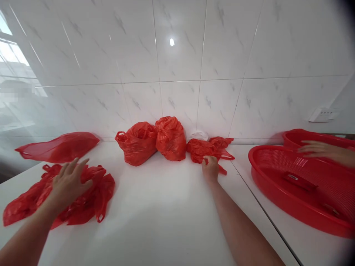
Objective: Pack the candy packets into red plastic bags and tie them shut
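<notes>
My left hand (pixel 69 183) is over a spread heap of crumpled red plastic bags (pixel 91 192) on the left side of the white table. Its fingers are stretched and apart; whether the palm touches the heap I cannot tell. At the back, right of centre, the fingers of my right hand (pixel 210 169) are closed on the front edge of a flattened red plastic bag (pixel 202 147). Just left of it stand two filled red plastic bags, one upright and knotted-looking (pixel 170 140), the other wider with a loop handle (pixel 138 144). Their contents are hidden.
A large red plastic basket (pixel 259 168) holds a dark red item with a white label; another red basket (pixel 294 136) stands behind. A co-worker's hand (pixel 324 151) reaches over them. A puffed red bag (pixel 66 146) lies back left. A tiled wall (pixel 180 99) bounds the table.
</notes>
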{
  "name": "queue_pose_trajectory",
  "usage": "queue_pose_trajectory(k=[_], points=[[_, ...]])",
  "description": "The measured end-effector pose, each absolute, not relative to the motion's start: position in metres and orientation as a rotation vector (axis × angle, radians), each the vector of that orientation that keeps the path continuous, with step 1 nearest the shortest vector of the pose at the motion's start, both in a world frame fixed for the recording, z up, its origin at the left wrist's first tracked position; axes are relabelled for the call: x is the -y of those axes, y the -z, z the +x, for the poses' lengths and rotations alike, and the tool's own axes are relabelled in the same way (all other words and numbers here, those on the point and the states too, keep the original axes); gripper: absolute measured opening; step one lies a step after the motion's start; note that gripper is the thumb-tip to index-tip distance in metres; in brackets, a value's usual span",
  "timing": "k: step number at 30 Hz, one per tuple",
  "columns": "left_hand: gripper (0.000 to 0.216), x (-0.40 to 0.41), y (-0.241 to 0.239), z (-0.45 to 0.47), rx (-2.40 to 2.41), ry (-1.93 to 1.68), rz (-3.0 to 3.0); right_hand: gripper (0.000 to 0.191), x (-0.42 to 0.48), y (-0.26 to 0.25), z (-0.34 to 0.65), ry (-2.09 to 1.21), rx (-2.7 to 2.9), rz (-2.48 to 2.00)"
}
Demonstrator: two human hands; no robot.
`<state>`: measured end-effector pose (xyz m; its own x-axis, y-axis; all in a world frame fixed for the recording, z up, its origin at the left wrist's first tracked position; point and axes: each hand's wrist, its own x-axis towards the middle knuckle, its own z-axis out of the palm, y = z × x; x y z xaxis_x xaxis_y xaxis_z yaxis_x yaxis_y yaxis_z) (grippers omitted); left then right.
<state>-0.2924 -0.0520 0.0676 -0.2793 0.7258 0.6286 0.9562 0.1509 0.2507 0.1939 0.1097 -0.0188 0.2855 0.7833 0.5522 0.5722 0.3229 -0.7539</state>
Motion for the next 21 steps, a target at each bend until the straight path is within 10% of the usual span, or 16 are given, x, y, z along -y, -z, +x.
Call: queue_pose_trajectory(k=[13, 21], points=[[0.036, -0.019, 0.023, -0.063, 1.634, 1.447, -2.646, 0.056, -0.124, 0.024, 0.212, -0.411, 1.214, -1.469], [0.042, -0.038, 0.025, 0.007, 1.711, 0.877, -2.792, 0.051, -0.138, 0.024, 0.217, -0.353, 1.409, -1.595]])
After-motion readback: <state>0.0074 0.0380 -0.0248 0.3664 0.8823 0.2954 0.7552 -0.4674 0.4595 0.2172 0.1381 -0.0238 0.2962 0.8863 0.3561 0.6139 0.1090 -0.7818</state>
